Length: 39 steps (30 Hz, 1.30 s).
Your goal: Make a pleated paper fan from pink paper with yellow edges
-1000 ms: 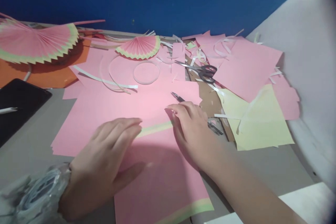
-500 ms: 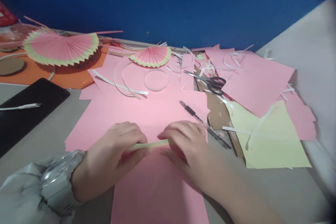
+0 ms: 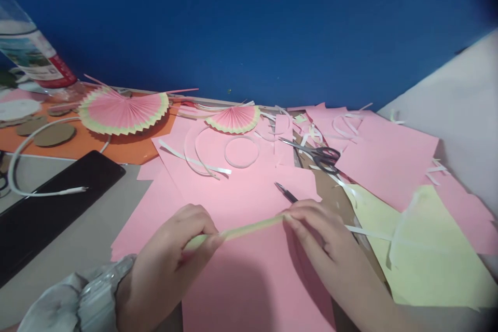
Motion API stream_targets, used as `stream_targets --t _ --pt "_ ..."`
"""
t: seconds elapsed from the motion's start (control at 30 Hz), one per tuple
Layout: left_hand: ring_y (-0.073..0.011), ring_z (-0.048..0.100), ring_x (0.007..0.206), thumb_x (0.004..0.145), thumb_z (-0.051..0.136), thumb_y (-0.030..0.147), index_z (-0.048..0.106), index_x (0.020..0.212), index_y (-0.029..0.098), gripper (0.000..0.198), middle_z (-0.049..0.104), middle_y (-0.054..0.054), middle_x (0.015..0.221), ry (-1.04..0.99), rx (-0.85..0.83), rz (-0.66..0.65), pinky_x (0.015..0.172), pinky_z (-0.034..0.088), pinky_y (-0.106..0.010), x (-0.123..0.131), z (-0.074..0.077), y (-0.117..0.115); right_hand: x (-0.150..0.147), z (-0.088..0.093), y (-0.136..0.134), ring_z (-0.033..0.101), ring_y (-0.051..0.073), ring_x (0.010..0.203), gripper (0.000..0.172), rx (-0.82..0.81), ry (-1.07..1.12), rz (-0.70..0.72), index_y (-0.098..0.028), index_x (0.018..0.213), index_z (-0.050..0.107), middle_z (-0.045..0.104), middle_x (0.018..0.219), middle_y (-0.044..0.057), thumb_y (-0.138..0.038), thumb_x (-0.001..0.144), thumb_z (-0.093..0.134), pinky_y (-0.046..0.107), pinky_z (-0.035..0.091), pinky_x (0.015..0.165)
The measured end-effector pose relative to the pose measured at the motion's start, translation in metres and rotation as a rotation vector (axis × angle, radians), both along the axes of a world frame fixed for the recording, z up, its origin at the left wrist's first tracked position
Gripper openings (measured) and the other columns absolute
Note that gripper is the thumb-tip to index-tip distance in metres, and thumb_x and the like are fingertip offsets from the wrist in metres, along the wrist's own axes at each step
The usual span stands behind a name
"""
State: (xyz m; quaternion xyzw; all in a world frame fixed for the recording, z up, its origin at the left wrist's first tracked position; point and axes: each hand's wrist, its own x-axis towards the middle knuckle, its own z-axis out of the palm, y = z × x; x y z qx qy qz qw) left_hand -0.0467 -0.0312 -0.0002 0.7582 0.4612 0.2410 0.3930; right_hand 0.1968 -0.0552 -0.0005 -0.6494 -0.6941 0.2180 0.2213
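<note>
Now both hands (image 3: 175, 254) (image 3: 315, 231) pinch the pink sheet's (image 3: 252, 280) yellow-edged fold (image 3: 249, 228).

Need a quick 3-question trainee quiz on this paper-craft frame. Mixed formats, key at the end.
1. True or false: the scissors lie untouched, beyond the pen.
2. What do the left hand and right hand pinch between them? A the scissors; B the yellow-green folded edge of the pink sheet; C the white cable.
3. Fill in: ___ pleated fans lie near the blue wall.
Key: 1 true; 2 B; 3 two.
</note>
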Motion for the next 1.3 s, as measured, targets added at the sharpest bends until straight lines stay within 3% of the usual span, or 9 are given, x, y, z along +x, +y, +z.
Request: stream_targets --t 0.2,0.3,0.43,0.63,0.73,0.9,1.0,1.13,1.3 --pt "-0.0115 0.051 0.063 0.089 0.044 0.030 0.048 0.066 0.020 0.025 0.052 0.002 0.068 0.049 -0.054 0.015 0.056 0.043 -0.022 -0.002 0.001 0.003 0.009 0.006 0.003 0.055 0.020 0.098 0.017 0.096 0.087 -0.236 -0.026 0.091 0.057 0.060 0.100 0.003 -0.033 0.092 0.042 0.034 0.041 0.083" --pt "-0.0118 0.051 0.064 0.087 0.047 0.030 0.049 0.065 0.020 0.024 0.053 0.002 0.068 0.054 -0.038 -0.011 0.059 0.043 -0.023 -0.001 0.001 0.004 0.003 0.009 0.000 0.053 0.019 0.105 0.016 0.048 0.153 -0.113 -0.028 0.100 0.057 0.059 0.108 0.002 -0.036 0.087 0.051 0.033 0.039 0.089" --pt "-0.0123 0.052 0.066 0.086 0.047 0.030 0.049 0.064 0.020 0.025 0.053 0.002 0.067 0.058 -0.032 -0.036 0.060 0.043 -0.023 0.000 0.002 0.005 -0.008 0.012 -0.001 0.055 0.017 0.095 0.009 -0.095 0.146 0.084 -0.025 0.082 0.058 0.061 0.093 -0.001 -0.029 0.088 0.052 0.034 0.037 0.089" --pt "-0.0125 0.050 0.063 0.086 0.045 0.034 0.047 0.063 0.020 0.027 0.053 0.002 0.067 0.047 -0.087 0.018 0.058 0.042 -0.022 -0.001 0.004 0.002 0.002 0.012 0.003 0.055 0.016 0.084 0.018 -0.032 0.221 -0.075 -0.022 0.080 0.056 0.059 0.087 0.000 -0.030 0.091 0.045 0.028 0.040 0.077" --pt "-0.0129 0.049 0.059 0.084 0.047 0.038 0.048 0.060 0.020 0.029 0.052 0.002 0.062 0.020 -0.100 0.080 0.056 0.041 -0.023 0.000 0.006 0.003 0.004 0.012 0.001 0.054 0.017 0.090 0.016 0.012 0.315 -0.127 -0.023 0.088 0.057 0.059 0.095 0.002 -0.034 0.091 0.046 0.026 0.040 0.076" --pt "-0.0149 0.048 0.056 0.079 0.049 0.044 0.053 0.062 0.021 0.029 0.050 0.002 0.054 -0.085 -0.084 0.265 0.052 0.041 -0.024 0.003 0.011 0.006 0.001 0.013 -0.003 0.050 0.015 0.076 0.020 -0.136 0.377 -0.093 -0.023 0.076 0.052 0.054 0.079 -0.001 -0.039 0.087 0.050 0.025 0.039 0.067" --pt "-0.0147 0.047 0.055 0.078 0.050 0.045 0.053 0.063 0.021 0.029 0.047 0.002 0.051 -0.149 -0.107 0.326 0.051 0.041 -0.024 0.004 0.013 0.008 0.002 0.015 -0.004 0.046 0.014 0.071 0.025 -0.165 0.539 -0.177 -0.022 0.071 0.049 0.048 0.077 -0.001 -0.041 0.088 0.048 0.024 0.037 0.062" --pt "-0.0134 0.043 0.052 0.079 0.050 0.045 0.051 0.062 0.021 0.029 0.044 0.003 0.051 -0.219 -0.152 0.370 0.048 0.038 -0.023 0.001 0.009 0.007 0.003 0.019 -0.005 0.040 0.012 0.062 0.027 -0.287 0.937 -0.217 -0.021 0.066 0.047 0.043 0.073 -0.002 -0.041 0.083 0.055 0.022 0.035 0.055" --pt "-0.0099 0.033 0.049 0.087 0.043 0.043 0.040 0.061 0.021 0.035 0.035 0.005 0.055 -0.228 -0.197 0.299 0.047 0.033 -0.022 -0.006 0.002 0.003 0.002 0.021 -0.003 0.042 0.012 0.059 0.024 -0.412 1.148 -0.317 -0.021 0.067 0.051 0.043 0.069 -0.001 -0.041 0.077 0.060 0.022 0.036 0.051"
